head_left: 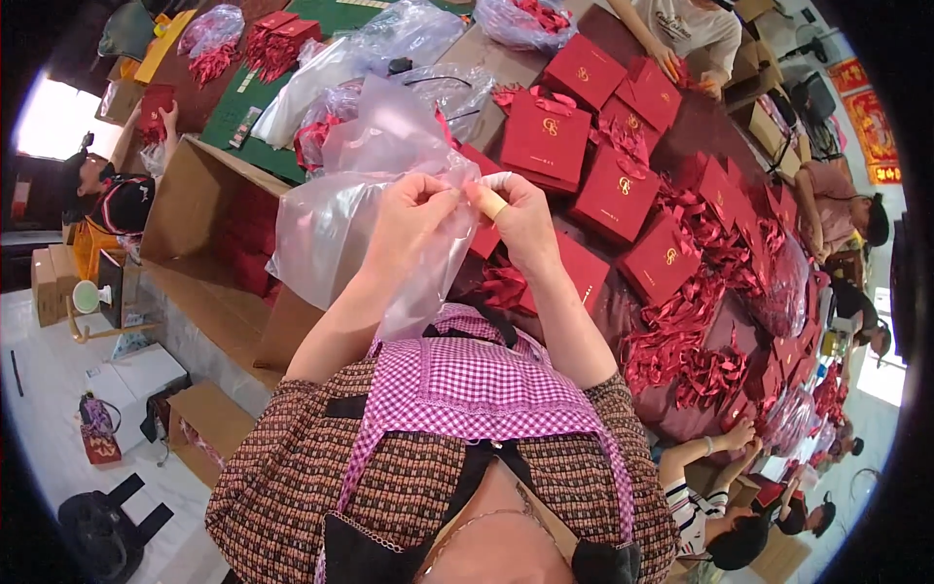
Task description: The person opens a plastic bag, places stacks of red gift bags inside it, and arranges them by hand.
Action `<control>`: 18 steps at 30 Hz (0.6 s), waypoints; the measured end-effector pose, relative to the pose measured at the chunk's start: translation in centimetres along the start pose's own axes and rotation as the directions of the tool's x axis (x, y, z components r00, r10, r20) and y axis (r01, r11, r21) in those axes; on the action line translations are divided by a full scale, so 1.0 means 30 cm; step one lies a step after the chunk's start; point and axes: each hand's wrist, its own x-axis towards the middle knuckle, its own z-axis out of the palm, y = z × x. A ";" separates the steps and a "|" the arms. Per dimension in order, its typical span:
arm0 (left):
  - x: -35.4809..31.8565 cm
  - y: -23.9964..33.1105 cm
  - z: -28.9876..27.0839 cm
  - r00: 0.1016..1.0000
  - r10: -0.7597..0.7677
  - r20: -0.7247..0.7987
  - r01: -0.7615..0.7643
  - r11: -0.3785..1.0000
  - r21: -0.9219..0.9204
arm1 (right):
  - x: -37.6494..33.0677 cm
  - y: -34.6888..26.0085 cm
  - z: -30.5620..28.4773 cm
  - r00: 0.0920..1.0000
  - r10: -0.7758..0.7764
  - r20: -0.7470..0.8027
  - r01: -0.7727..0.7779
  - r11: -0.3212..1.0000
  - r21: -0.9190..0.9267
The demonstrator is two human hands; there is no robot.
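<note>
Table has red gift bags lying loose, while the clear plastic bag over its near edge, fingertip-pinched by left hand and right hand, looks unfilled, so probably early stage.

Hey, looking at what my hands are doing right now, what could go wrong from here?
The clear plastic bag looks thin and is pinched between the fingertips of your left hand and right hand, so it might tear or slip. Its loose side spreads toward the open cardboard box and could snag there. Red gift bags lie close to your right hand, which might knock them.
</note>
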 end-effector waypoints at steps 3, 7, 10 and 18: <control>0.007 -0.007 0.000 0.999 0.002 0.039 0.002 0.995 -0.105 | -0.002 0.004 0.000 1.000 -0.012 0.023 0.011 1.000 0.021; 0.009 -0.008 0.004 0.998 0.026 0.063 -0.016 0.989 -0.144 | -0.010 -0.008 -0.009 1.000 0.009 0.016 -0.010 0.998 0.055; 0.024 -0.027 0.007 0.994 0.105 0.013 -0.103 0.985 -0.140 | -0.028 -0.019 0.002 0.979 -0.085 -0.186 0.095 0.994 0.046; -0.029 -0.019 0.083 0.948 0.318 0.028 -0.313 0.907 0.283 | -0.043 -0.005 -0.023 0.990 0.101 0.103 -0.125 0.954 0.272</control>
